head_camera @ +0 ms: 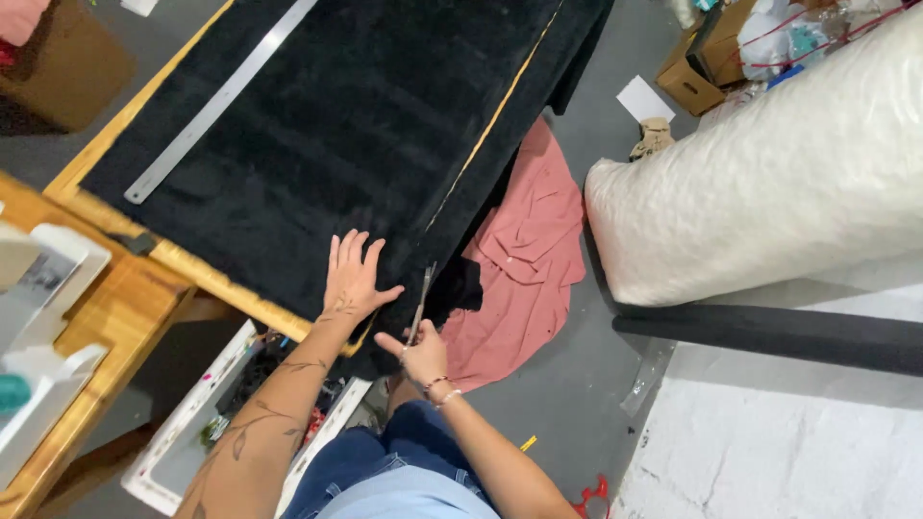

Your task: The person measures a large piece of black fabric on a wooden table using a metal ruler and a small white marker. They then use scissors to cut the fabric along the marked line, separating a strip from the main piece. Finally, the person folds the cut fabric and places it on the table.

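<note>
Head view, looking straight down: at six o'clock, blue denim knees and two forearms reaching up. Right hand is closed round the handles of the scissors, blades pointing to twelve o'clock at the near edge of the black fabric; whether the blades are parted is too fine to tell. Left hand, just at nine o'clock of the scissors, lies flat with fingers spread, pressing the cloth down.

At seven o'clock sits a white tray below the table edge, filled with small dark and coloured bits that cannot be made out, half hidden by the left forearm. Out at nine o'clock, white shapes are cut off by the frame on the wooden table.

Moving up, the black fabric covers most of the tabletop and hangs over the side at one o'clock. A yellow chalk line runs along it from the scissors toward twelve o'clock, and a long metal ruler lies on it at eleven o'clock. Pink cloth is heaped on the grey floor at three o'clock of the hands, partly under the hanging fabric. Farther right, a big white wadding roll above a black roll. Far at one o'clock, a cardboard box of jumbled items, cropped.
</note>
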